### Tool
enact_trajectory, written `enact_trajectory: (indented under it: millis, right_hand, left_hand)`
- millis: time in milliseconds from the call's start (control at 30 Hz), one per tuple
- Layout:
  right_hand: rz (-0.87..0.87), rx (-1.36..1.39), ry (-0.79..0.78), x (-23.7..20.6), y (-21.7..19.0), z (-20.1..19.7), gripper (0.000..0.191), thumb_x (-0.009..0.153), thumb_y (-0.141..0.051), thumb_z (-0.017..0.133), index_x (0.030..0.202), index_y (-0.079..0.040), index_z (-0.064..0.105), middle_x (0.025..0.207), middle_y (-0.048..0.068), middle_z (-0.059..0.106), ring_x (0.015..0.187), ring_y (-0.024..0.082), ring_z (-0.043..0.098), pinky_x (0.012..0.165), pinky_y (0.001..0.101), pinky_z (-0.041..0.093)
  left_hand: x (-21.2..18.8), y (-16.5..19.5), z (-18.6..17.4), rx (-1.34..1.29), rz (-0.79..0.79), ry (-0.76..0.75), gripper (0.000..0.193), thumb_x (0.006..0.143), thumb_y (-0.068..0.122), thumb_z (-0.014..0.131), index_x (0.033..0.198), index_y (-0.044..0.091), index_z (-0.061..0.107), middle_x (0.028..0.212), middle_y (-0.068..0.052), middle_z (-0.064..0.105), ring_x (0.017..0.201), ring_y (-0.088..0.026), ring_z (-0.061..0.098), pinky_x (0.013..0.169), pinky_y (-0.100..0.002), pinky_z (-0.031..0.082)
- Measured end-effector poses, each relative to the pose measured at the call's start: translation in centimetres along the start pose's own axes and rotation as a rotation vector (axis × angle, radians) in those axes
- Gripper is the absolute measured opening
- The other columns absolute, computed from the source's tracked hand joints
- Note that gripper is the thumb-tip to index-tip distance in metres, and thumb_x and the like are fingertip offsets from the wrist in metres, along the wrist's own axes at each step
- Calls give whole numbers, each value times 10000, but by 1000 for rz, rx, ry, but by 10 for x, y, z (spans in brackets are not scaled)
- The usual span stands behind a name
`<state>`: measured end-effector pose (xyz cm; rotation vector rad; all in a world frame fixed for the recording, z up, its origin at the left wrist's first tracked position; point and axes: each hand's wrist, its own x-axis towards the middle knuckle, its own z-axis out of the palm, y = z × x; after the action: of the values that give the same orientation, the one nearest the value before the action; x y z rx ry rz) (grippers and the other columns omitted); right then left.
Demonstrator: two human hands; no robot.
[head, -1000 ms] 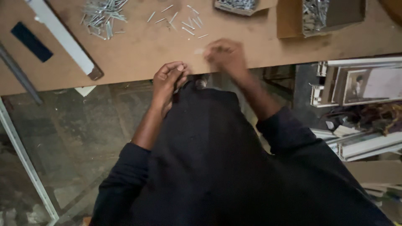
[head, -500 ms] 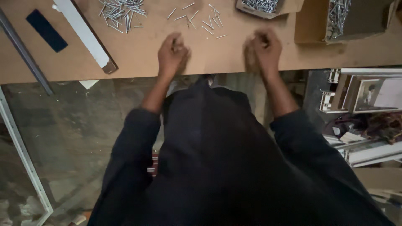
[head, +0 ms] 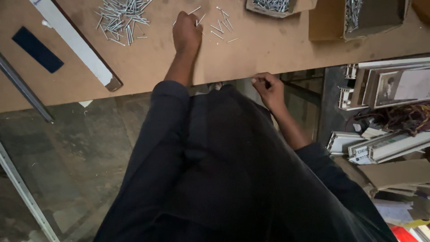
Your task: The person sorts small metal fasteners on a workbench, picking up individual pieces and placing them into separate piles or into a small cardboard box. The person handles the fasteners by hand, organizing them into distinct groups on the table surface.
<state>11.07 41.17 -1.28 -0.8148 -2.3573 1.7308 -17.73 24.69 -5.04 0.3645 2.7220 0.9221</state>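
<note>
- Your left hand (head: 187,33): grip curled together over the scattered nails (head: 219,24) on the desk (head: 251,54).
- Your right hand (head: 268,87): fist together at the desk edge, contents unclear.
- Nail pile (head: 123,18): at 9 o'clock from your left hand.

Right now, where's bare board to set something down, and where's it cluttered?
Free: the board between the white strip and left hand, and the front edge from right hand to the cardboard boxes. Crowded: the nail pile and loose nails by the left hand.
</note>
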Motion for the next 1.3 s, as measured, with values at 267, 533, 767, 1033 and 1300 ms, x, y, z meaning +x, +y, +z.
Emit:
enact_trajectory:
  millis: [267,533,767,1033,1300]
  right_hand:
    - [-39,-39,-78,18,-10,4,157,989,-120,757,1057,15,713,843,-2,640,798,60,554,725,240,482]
    - [179,459,-266,39,-27,10,169,1005,-120,696,1114,8,683,935,27,722,848,89,668,792,240,558]
    - [-147,197,-217,58,-61,36,215,961,-109,783,1131,-7,701,894,36,706,834,68,633,753,242,546]
    - [-582,-247,-225,55,-97,17,129,977,-136,773,1067,-51,737,971,124,746,861,269,740,750,357,586]
    - [-823,-309,-323,51,-112,-8,165,969,-86,754,1117,-50,690,1073,114,720,1002,305,716,882,412,578]
  left_hand:
    - [16,3,0,-8,-44,-16,108,671,96,764,778,83,764,841,-172,711,795,-364,700,748,-437,565]
    - [-14,-2,-4,-1023,-303,-125,119,807,9,771,835,-75,693,735,-91,700,666,-191,697,586,-309,577]
    - [-101,25,-10,-1167,-351,-242,157,882,61,779,997,-42,760,859,-59,723,755,-105,672,675,-234,561]
    - [-119,10,-10,-1465,-550,-447,181,949,68,720,1093,-40,705,956,-71,754,843,-115,729,776,-213,606]
    - [-115,6,-12,-1573,-464,-669,112,980,34,709,1067,-35,691,942,-79,741,821,-118,726,774,-216,607]
